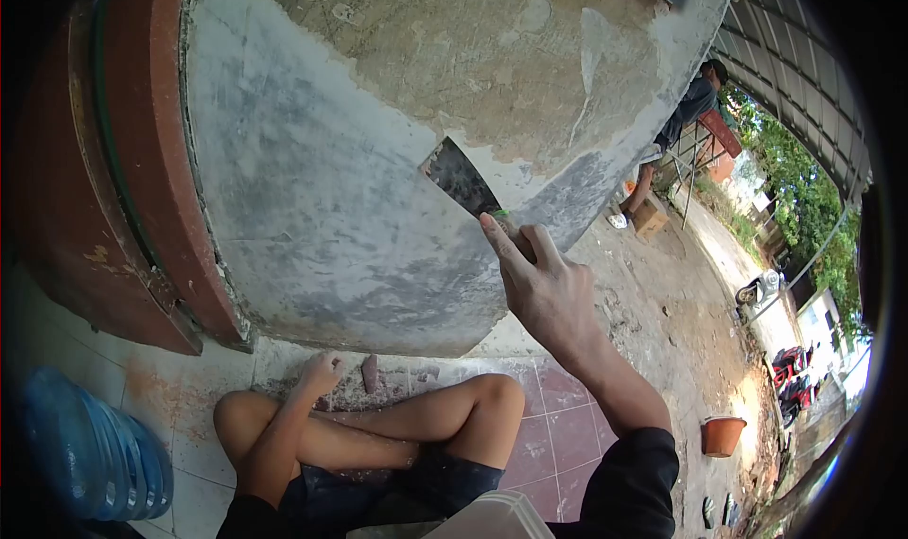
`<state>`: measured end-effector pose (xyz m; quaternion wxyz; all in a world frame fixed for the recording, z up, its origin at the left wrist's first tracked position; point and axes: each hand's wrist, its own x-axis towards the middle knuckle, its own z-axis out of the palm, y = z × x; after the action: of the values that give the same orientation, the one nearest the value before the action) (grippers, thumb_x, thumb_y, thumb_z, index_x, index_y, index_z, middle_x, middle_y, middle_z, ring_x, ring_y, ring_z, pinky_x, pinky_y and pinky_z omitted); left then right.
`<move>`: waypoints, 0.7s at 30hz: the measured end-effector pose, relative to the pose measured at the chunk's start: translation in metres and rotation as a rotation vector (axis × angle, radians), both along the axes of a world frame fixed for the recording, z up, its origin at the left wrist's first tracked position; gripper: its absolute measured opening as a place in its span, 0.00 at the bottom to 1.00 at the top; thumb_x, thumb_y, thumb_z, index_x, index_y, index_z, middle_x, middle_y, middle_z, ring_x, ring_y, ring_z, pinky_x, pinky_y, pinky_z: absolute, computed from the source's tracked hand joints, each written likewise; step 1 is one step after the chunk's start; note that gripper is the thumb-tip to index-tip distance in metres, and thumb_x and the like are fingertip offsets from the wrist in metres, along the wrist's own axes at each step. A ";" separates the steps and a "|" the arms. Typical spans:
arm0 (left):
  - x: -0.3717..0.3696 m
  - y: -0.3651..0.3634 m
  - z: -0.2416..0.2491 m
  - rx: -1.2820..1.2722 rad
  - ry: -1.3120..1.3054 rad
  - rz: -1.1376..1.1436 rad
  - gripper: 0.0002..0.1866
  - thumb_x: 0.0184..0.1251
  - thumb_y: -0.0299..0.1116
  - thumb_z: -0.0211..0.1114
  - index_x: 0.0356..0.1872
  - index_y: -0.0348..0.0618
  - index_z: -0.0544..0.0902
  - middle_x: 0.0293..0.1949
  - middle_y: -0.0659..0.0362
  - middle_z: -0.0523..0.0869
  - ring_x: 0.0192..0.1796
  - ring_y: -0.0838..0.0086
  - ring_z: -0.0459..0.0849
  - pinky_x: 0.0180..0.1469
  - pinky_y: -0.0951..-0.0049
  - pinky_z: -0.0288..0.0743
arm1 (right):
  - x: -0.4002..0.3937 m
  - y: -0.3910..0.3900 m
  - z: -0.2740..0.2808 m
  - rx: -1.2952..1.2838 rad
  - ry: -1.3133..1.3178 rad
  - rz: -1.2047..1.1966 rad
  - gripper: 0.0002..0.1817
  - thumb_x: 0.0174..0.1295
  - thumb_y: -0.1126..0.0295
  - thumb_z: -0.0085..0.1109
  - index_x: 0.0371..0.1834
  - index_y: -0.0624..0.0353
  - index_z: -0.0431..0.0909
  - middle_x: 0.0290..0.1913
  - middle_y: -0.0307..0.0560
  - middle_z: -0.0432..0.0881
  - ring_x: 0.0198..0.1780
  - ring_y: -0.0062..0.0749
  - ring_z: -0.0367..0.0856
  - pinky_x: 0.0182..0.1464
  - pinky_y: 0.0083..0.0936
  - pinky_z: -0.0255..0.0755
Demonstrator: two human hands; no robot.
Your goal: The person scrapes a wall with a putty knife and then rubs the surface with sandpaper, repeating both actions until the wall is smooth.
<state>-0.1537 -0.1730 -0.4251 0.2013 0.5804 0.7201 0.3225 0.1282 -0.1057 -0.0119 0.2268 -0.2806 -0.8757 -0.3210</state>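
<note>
My right hand [544, 279] is closed around the handle of a scraper [461, 180], index finger stretched along it toward the blade. The broad dark blade lies against the wall [312, 180], where smooth grey-white plaster meets a rough brownish patch [473, 66]. My left hand [323, 373] is down by my crossed legs [416, 425], its fingers curled in and nothing showing in them. Just right of it, a small reddish-brown piece [370, 373] rests on the dusty floor at the foot of the wall.
On the left stand a blue water jug [99, 449] and a reddish-brown door frame [142, 142]. Light and maroon tiles [558, 425] lie under me. To the right are an orange bucket [724, 436], sandals [719, 512] and, farther off, a seated person [695, 99].
</note>
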 end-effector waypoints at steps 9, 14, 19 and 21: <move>-0.012 -0.008 -0.003 0.022 -0.013 -0.009 0.13 0.67 0.42 0.61 0.42 0.47 0.85 0.43 0.48 0.88 0.49 0.48 0.84 0.52 0.52 0.77 | 0.003 0.000 -0.005 -0.044 0.025 0.022 0.36 0.55 0.73 0.60 0.72 0.44 0.70 0.39 0.40 0.72 0.26 0.28 0.81 0.21 0.26 0.77; 0.005 -0.006 0.024 -0.080 0.007 -0.026 0.13 0.67 0.41 0.61 0.43 0.45 0.85 0.42 0.48 0.88 0.49 0.49 0.85 0.52 0.53 0.77 | -0.004 -0.006 0.000 -0.058 0.037 0.030 0.35 0.56 0.74 0.58 0.72 0.46 0.70 0.39 0.41 0.72 0.26 0.27 0.82 0.20 0.26 0.77; 0.006 -0.007 0.022 -0.084 0.004 -0.020 0.14 0.67 0.41 0.61 0.42 0.44 0.86 0.42 0.47 0.88 0.48 0.49 0.85 0.52 0.53 0.77 | 0.000 -0.005 -0.003 -0.072 0.018 -0.022 0.34 0.57 0.74 0.57 0.72 0.47 0.70 0.39 0.42 0.72 0.27 0.26 0.82 0.20 0.26 0.76; 0.000 -0.009 0.024 -0.092 -0.004 -0.015 0.13 0.67 0.41 0.61 0.42 0.43 0.86 0.42 0.47 0.88 0.49 0.49 0.84 0.52 0.53 0.77 | -0.001 -0.006 -0.006 -0.073 0.022 0.008 0.35 0.56 0.74 0.57 0.72 0.47 0.70 0.40 0.42 0.72 0.27 0.26 0.82 0.20 0.26 0.75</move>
<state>-0.1534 -0.1818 -0.4015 0.2314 0.5754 0.7294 0.2887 0.1267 -0.1113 -0.0181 0.2273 -0.2885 -0.8854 -0.2848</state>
